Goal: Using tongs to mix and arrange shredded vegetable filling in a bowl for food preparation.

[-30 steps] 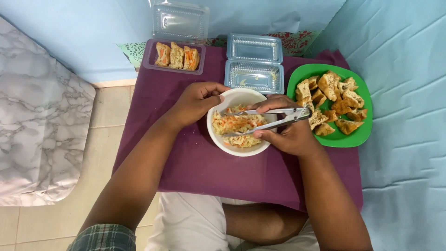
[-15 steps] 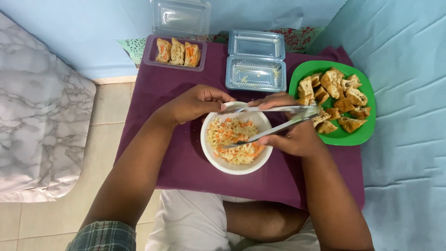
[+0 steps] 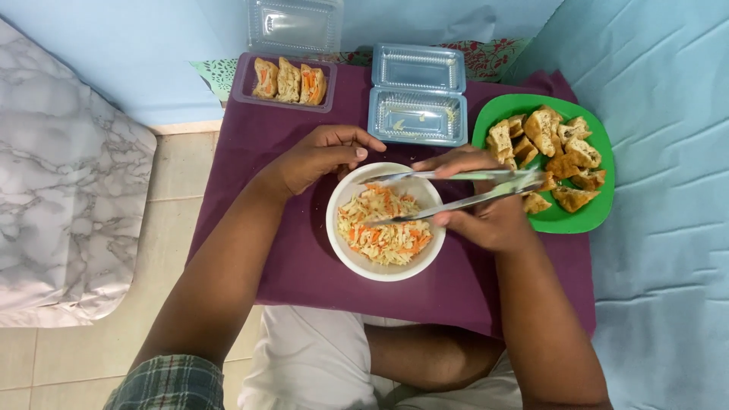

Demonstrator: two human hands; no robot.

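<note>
A white bowl (image 3: 343, 244) of shredded cabbage and carrot salad (image 3: 383, 228) sits on a purple cloth (image 3: 296, 266). My left hand (image 3: 319, 156) rests at the bowl's far left rim, fingers curled against it. My right hand (image 3: 486, 209) holds metal tongs (image 3: 448, 193), whose tips reach left over the salad. A green plate (image 3: 581, 220) of fried tofu pieces (image 3: 550, 152) lies just right of my right hand.
An empty clear plastic box (image 3: 418, 95) with its lid open stands behind the bowl. Another clear box (image 3: 288, 80) at the back left holds three filled pieces. A marbled cushion (image 3: 61, 197) lies left; light blue fabric (image 3: 668, 228) covers the right.
The bowl has come a little nearer to me on the cloth. The tongs have swung so their tips lie over the salad, and my left hand stays at the rim.
</note>
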